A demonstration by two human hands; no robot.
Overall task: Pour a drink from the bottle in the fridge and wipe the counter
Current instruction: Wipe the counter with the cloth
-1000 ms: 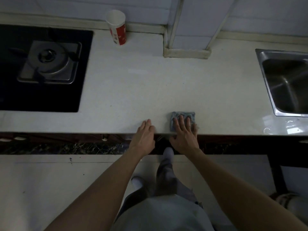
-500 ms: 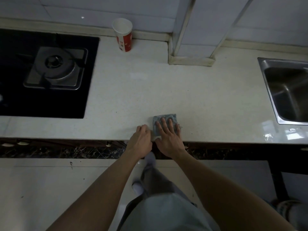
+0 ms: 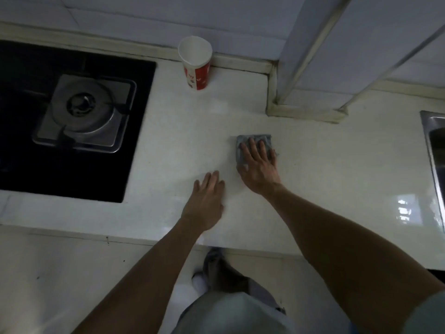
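A folded grey cloth (image 3: 242, 143) lies flat on the white counter (image 3: 325, 169), near its middle. My right hand (image 3: 258, 165) presses down on the cloth with fingers spread, covering most of it. My left hand (image 3: 208, 201) rests flat on the bare counter just left of it and nearer the front edge, holding nothing. A red and white paper cup (image 3: 196, 66) stands upright at the back of the counter by the wall. No bottle or fridge is in view.
A black gas hob with a steel burner (image 3: 81, 112) fills the left side. A steel sink (image 3: 433, 150) sits at the right edge. A tiled pillar base (image 3: 305, 109) juts out at the back. My legs and a foot show below the counter edge.
My right hand has pushed the cloth away from the front edge toward the middle of the counter. My left hand has slid forward onto the counter too. The view has come closer.
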